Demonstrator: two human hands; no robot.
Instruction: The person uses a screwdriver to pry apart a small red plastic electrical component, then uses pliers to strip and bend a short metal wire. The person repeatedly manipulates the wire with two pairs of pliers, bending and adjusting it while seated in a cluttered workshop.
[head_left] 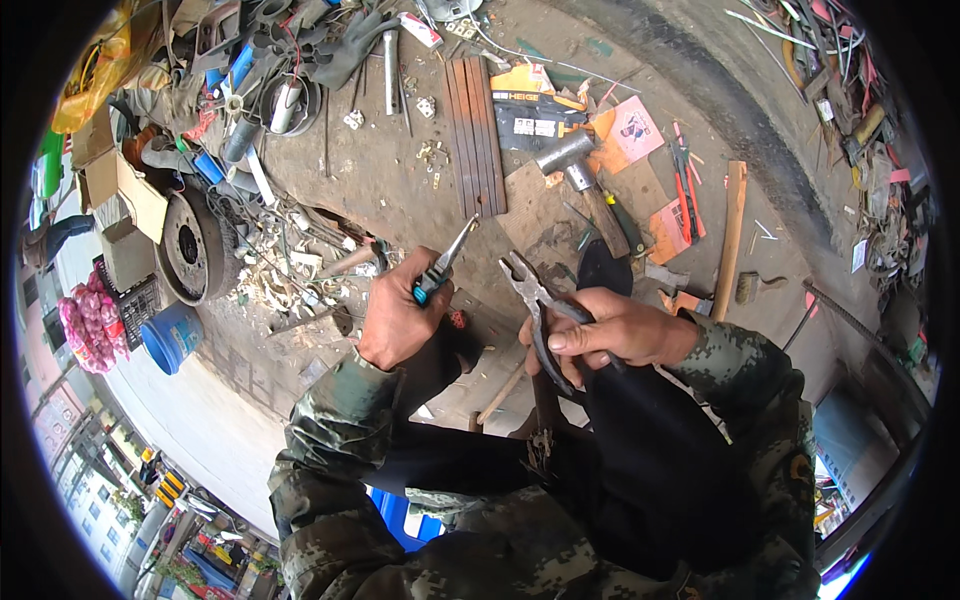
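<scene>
My left hand (398,308) is closed around needle-nose pliers (457,246) with a teal and black grip; their slim jaws point up and away, and a small bright bit shows at the tip. In my right hand (625,328) are combination pliers (527,277) with dark handles spread apart and the jaws slightly parted, nothing visible between them. The two tools are held apart, above my dark-clad legs (650,430). Beyond them lies a slotted brown metal plate (474,135). A hammer (585,185) with a steel head rests right of that plate.
Red-handled cutters (685,190) and a wooden strip (730,240) lie to the right. On the left are a wheel-like drum (195,245), a blue bucket (172,338) and scattered scrap (285,275). A metal tube (390,72) and small metal parts (432,155) lie farther off.
</scene>
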